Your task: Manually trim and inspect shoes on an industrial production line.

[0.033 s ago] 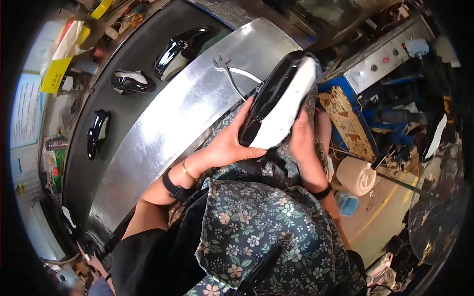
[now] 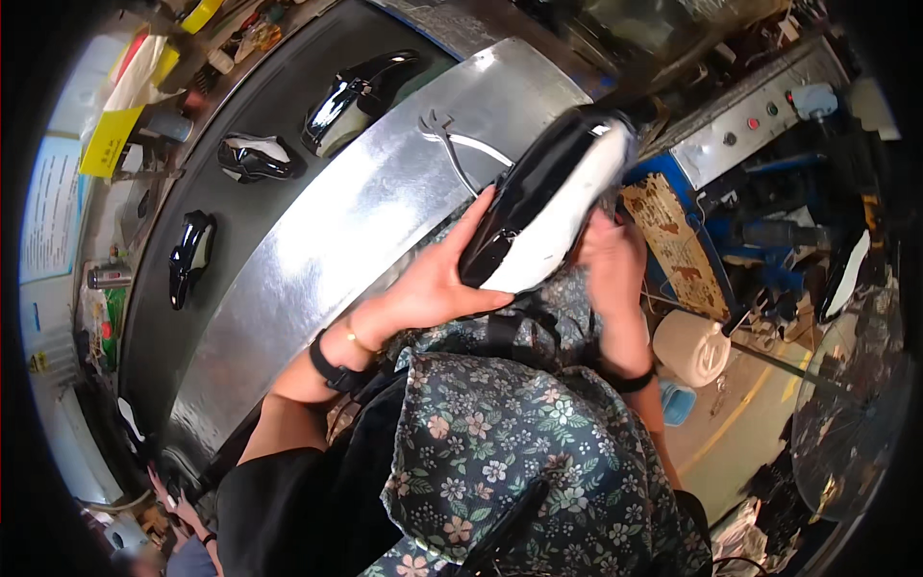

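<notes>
Metal ledge [image 2: 317,216] near shoe [image 2: 550,213] in left fingers [image 2: 471,221].

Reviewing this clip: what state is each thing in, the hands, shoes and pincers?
Held shoe: tilted, white underside facing the camera.
Left hand: gripping the held shoe's near end.
Right hand: curled, blurred; contact with the held shoe unclear.
Pincers: lying on the metal surface, handles spread.
Black shoes on the dark surface: lying spaced out.
</notes>
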Available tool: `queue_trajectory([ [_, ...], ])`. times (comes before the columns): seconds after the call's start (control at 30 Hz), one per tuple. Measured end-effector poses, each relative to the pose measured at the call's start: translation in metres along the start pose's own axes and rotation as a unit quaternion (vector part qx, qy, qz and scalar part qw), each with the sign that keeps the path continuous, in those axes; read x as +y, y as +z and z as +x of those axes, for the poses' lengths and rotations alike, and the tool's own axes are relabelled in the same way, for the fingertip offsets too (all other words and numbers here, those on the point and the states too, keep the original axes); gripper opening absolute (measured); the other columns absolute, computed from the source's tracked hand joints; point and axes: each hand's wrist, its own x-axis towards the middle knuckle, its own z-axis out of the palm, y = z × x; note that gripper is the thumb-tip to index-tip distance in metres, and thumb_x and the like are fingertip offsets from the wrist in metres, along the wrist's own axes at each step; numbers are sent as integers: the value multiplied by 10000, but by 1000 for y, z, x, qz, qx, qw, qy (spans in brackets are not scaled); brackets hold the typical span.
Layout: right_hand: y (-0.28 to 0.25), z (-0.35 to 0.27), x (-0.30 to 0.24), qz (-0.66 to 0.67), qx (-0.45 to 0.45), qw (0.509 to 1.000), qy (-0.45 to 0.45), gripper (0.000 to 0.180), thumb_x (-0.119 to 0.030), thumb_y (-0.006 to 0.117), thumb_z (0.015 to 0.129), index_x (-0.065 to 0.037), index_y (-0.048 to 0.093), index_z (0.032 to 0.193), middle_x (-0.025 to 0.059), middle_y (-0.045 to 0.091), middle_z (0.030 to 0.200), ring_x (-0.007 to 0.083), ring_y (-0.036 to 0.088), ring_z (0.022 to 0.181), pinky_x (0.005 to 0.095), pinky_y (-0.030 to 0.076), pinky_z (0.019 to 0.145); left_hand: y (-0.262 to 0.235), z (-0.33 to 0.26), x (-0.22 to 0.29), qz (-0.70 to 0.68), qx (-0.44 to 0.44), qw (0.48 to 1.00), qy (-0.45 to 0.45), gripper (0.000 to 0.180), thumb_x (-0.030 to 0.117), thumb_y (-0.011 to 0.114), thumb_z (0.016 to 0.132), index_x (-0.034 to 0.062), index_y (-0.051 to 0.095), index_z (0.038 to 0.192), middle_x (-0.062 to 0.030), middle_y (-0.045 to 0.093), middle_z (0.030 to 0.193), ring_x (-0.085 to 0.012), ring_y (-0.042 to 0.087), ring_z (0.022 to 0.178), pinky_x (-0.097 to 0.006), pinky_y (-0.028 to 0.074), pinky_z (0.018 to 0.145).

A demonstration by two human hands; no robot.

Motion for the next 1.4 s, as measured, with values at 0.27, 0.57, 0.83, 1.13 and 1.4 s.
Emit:
queue_trajectory([
  [0.27, 64, 104, -75, -449, -79, 878, -146, 378, -363, 530, 960, -9, 657, 997, 172, 651, 1020, 313, 618, 942, 379, 475, 858, -52, -56, -2, 60, -212, 966, -135, 905, 217, 760, 812, 107, 219, 1529, -123, 545, 1343, -181, 494, 1223, -277, 339, 1036],
  [0.57, 153, 195, 50, -683, -201, 702, -31, 520, -414, 623, 865, 34, 640, 1129, 229, 514, 1275, 360, 531, 1165, 449, 463, 942, -50, -43, -17, -55, -178, 965, -182, 777, 107, 807, 773, 59, 368, 1413, -56, 522, 1281, -147, 446, 1214, -291, 335, 1053],
  [0.83, 91, 56, -80, -158, -280, 937, 139, 286, -318, 592, 951, -57, 521, 857, 36, 603, 720, 82, 588, 610, 227, 453, 524, -52, -43, -29, -193, -200, 935, -221, 931, 30, 753, 798, 84, 184, 1534, -80, 433, 1447, -159, 383, 1305, -297, 274, 1107],
  [1.13, 46, -49, -79, -356, -385, 846, 95, 302, -252, 550, 966, 30, 569, 1073, 212, 634, 931, 388, 620, 896, 431, 482, 779, -42, -35, -26, -283, -182, 909, -246, 911, 40, 721, 819, 67, 158, 1534, -107, 408, 1468, -181, 369, 1335, -303, 253, 1118],
  [1.4, 46, -29, -105, -369, -437, 810, 128, 284, -209, 553, 960, 40, 556, 1096, 243, 624, 1005, 419, 595, 945, 437, 470, 808, -33, -40, -30, -258, -166, 927, -214, 931, 91, 749, 816, 54, 154, 1531, -110, 393, 1477, -181, 361, 1338, -306, 255, 1118],
])
